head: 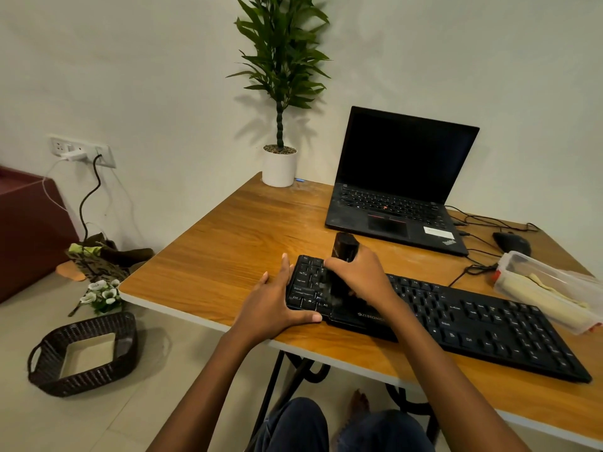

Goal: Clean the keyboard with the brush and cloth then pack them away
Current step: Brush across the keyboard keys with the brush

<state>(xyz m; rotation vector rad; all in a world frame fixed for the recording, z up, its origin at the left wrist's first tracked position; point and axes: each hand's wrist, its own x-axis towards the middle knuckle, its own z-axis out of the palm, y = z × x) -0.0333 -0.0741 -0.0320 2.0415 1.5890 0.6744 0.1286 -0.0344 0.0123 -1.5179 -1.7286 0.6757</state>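
**Right hand [362, 278] grips the brush [345, 246] over the keyboard [473, 318]**

The right hand is closed round the black brush, its fingers wrapped about the body and the index finger laid across the front. The brush stands nearly upright. Its top end shows clear above the knuckles and its lower end is down on the keys at the left part of the keyboard. That lower end is blurred, so the bristles cannot be made out.

The left hand [274, 305] lies spread and relaxed at the left end of the keyboard. Its fingers stretch out straight beside the short edge, and the thumb runs along the front edge, touching it.

The keyboard lies aslant on the wooden table [228, 249], close to the near edge. The cloth [541, 298], pale yellow, lies in a clear plastic box [522, 261] at the right, just beyond the keyboard's far end.

Behind the keyboard an open laptop [398, 190] stands with a dark screen, and a mouse [510, 243] sits to its right. A white plant pot [279, 166] is at the far corner of the table. On the floor to the left sits a dark woven basket [81, 353]
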